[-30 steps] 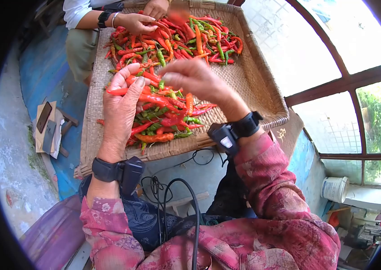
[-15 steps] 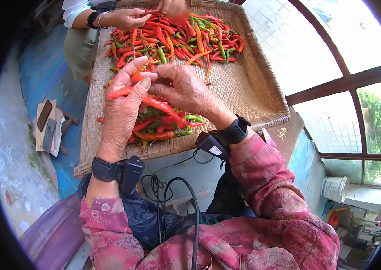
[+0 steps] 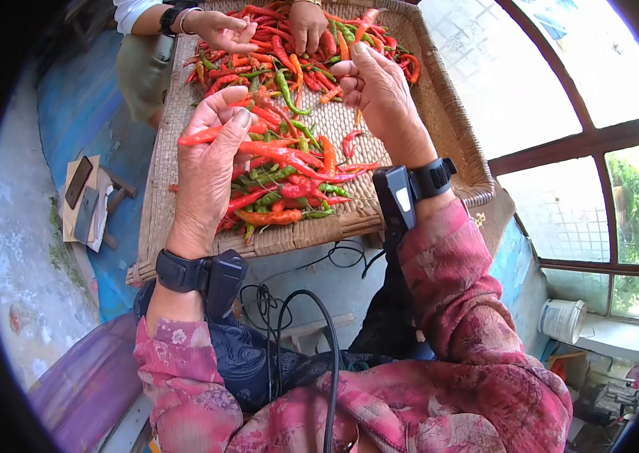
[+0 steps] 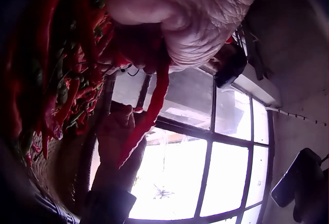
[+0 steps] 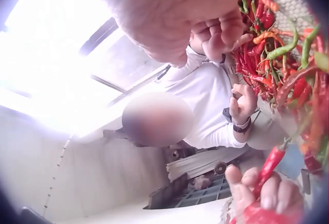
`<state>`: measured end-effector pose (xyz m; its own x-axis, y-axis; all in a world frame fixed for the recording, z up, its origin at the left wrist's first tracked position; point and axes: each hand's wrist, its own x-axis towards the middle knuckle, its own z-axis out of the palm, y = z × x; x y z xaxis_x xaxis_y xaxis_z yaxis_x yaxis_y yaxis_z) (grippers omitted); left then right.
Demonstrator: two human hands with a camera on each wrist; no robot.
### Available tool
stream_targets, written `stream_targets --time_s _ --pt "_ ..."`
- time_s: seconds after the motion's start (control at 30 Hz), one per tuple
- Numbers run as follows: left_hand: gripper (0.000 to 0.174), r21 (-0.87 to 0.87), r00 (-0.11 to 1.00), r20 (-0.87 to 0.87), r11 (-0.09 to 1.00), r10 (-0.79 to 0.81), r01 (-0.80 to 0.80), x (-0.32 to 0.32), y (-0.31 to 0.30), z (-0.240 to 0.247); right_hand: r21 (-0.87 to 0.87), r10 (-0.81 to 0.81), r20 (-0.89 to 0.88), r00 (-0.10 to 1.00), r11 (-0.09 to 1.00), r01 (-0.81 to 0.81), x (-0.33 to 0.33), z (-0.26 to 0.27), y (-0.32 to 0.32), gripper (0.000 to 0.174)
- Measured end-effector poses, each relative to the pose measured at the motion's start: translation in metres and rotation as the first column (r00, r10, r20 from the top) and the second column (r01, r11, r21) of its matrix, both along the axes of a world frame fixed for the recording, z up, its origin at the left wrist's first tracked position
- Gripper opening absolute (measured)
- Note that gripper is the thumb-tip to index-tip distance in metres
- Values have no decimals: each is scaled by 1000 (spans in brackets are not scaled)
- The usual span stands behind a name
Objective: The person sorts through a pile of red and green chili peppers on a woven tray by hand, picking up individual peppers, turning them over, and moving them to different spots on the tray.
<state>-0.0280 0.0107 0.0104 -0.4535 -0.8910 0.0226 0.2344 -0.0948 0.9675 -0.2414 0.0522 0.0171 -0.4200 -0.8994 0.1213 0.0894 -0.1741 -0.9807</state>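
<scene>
My left hand [image 3: 210,162] holds red chili peppers over the near pile; a long chili pepper [image 3: 282,154] extends rightward from beneath the thumb. One hanging chili pepper [image 4: 154,108] shows below the palm in the left wrist view, while the right wrist view shows a red chili pepper [image 5: 269,168] gripped among the left fingers. Farther forward, my right hand [image 3: 389,94] hovers above the tray, fingers loosely bent. An orange-red chili pepper [image 3: 367,24] appears just beyond its thumb tip. Red, orange and green chili peppers form a near pile [image 3: 289,192] and a far pile [image 3: 267,57].
The woven tray [image 3: 459,143] has raised rims. Across it, another person's hands [image 3: 223,30] work at the far pile. Dark cables [image 3: 327,325] hang before my lap. Phones [image 3: 78,183] lie on a small stand at left; a white bucket [image 3: 562,320] stands right, below windows.
My right hand reached to my left hand, then swung forward and right toward the far pile. The left hand keeps its peppers nearly in place. The other person's hands shifted over the far pile.
</scene>
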Motion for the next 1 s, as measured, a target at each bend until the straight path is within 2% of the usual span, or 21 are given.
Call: stream_targets --time_s 0.03,0.07,0.1,0.13,0.2,0.3,0.33,0.4,0.43,0.47,0.53,0.57,0.63,0.7,0.73,0.8,0.87,0.93,0.97,1.0 --pt "29 -2 1000 0 1000 -3 3 1 -2 -1 79 -39 -52 998 996 43 -1 -2 -2 35" --pt "29 -1 996 -71 998 -61 61 3 -5 -5 158 -71 -106 992 984 87 -1 -6 -4 37" --pt "29 -3 983 -140 993 -118 118 4 -7 -6 194 49 -222 974 981 -5 5 -3 -2 40" --pt "29 0 983 -138 993 -118 119 3 -7 -6 199 141 -275 951 976 -87 15 -1 1 43" --pt "30 56 963 -244 990 -112 129 2 -7 -5 189 273 -558 784 961 -200 25 -13 -2 40" --pt "31 27 949 -270 984 -164 178 2 -8 -6 209 340 -692 637 939 -274 32 -19 -5 32" --pt "31 25 948 -269 983 -168 181 3 -7 -6 207 337 -693 638 940 -271 32 -18 -4 32" --pt "32 -2 947 -244 977 -208 214 4 -7 -6 297 481 -466 743 876 -380 33 -13 -3 34" --pt "32 -2 947 -244 977 -206 212 4 -8 -6 263 500 -412 762 866 -426 35 -9 -3 35" --pt "32 -4 949 -241 978 -205 210 5 -8 -6 263 502 -412 760 864 -428 35 -4 -1 35" --pt "32 -3 951 -237 979 -200 205 6 -8 -5 321 628 -259 734 773 -548 36 10 5 35" --pt "34 1 959 -218 983 -181 185 5 -7 -5 284 631 -237 739 772 -568 38 5 4 35" --pt "36 3 967 -198 986 -162 166 2 -3 -1 318 627 -217 749 770 -553 35 10 6 34" --pt "42 11 997 -68 1000 -27 28 1 0 4 365 625 -199 755 762 -534 23 11 5 30" --pt "42 10 997 -67 1000 -26 27 2 -2 3 348 554 -329 765 824 -447 15 11 4 25" --pt "47 74 999 10 996 53 -53 5 -7 -5 247 366 -247 897 919 -307 -5 8 -2 26" --pt "42 63 998 23 996 65 -67 6 -10 -11 62 24 -30 999 998 -22 -13 -3 -9 28" --pt "35 48 999 44 999 24 -26 6 -11 -12 78 34 -66 997 997 -29 -17 -11 -14 33" --pt "35 48 999 44 999 23 -25 6 -10 -11 93 20 -422 906 995 21 -13 -20 -20 37" --pt "30 32 997 70 999 12 -14 5 -8 -9 90 15 -721 693 993 72 -9 -26 -24 40"
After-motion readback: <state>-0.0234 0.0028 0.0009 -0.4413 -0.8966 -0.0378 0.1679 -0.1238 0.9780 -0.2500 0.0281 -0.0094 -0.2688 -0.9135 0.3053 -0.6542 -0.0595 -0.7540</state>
